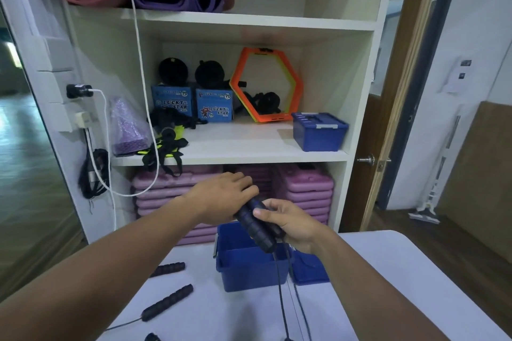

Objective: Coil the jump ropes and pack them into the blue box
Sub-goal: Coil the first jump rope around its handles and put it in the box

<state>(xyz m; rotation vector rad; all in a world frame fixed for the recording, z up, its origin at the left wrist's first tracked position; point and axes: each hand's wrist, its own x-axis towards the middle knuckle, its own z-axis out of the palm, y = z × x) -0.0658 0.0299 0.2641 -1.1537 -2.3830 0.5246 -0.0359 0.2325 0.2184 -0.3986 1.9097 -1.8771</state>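
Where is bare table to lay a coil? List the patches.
Bare: right side of the white table, beyond the blue plastic lid; also the strip between the open blue plastic box and the black ribbed handles at left. Crowded: in front of the box, where thin black cords hang.

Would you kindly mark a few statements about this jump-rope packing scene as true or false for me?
1. The blue box on the table has no lid on. True.
2. The left hand and right hand both hold the dark handles above that box. True.
3. The shelf box is open. False: its lid is on.
4. The orange hexagon lies flat on the table. False: it stands upright on the shelf.
5. Spare handles lie on the table left of the blue box. True.
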